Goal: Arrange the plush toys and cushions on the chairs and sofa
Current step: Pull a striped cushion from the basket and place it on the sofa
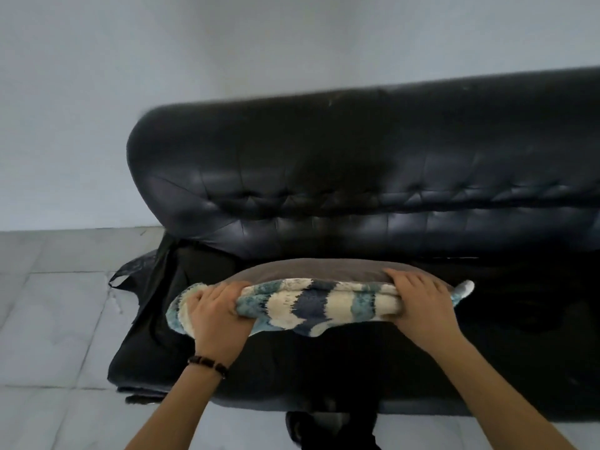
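A cushion point(311, 305) with a fluffy blue, navy and cream striped face and a grey back hangs over the seat of a black leather sofa point(357, 164). My left hand point(217, 316) grips its left end, fingers curled over the top edge. My right hand point(418, 302) grips its right end the same way. The cushion lies roughly level between my hands, near the sofa's left end, in front of the tufted backrest. Whether it touches the seat cannot be told.
The sofa's left end has torn black covering point(146, 280) hanging loose. Grey tiled floor point(55, 319) spreads to the left and in front. A plain pale wall point(227, 43) rises behind the sofa. A dark shoe point(302, 427) shows at the bottom.
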The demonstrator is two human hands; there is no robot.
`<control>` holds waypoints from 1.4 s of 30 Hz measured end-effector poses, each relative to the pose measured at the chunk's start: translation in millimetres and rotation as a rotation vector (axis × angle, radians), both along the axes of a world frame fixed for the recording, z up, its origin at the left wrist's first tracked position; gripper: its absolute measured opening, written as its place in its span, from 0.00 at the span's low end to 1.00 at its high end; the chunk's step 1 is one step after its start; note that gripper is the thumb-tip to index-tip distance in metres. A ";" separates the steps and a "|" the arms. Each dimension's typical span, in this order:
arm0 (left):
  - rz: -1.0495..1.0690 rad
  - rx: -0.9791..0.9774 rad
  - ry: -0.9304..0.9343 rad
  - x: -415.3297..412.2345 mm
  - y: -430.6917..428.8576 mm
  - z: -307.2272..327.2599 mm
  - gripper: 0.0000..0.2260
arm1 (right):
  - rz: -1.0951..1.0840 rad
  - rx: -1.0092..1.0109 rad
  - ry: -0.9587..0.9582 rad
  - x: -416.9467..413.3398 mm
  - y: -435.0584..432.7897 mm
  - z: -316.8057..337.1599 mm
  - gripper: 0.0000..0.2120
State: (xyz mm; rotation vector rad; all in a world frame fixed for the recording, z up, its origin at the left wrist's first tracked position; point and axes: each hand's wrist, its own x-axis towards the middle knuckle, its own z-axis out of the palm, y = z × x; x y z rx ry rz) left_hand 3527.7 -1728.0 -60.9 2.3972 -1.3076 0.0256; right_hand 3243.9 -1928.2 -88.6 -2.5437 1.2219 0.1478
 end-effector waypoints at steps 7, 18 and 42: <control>-0.116 0.220 -0.204 53.6 -15.6 -63.8 0.31 | -0.036 -0.134 -0.137 48.3 -17.8 -82.2 0.30; -0.218 0.389 -0.138 164.2 -102.4 -227.7 0.39 | 0.027 -0.098 -0.051 108.7 -73.6 -217.6 0.32; 0.119 0.058 -0.136 172.7 -120.5 -460.6 0.36 | -0.080 -0.584 -0.178 221.8 -50.9 -435.3 0.39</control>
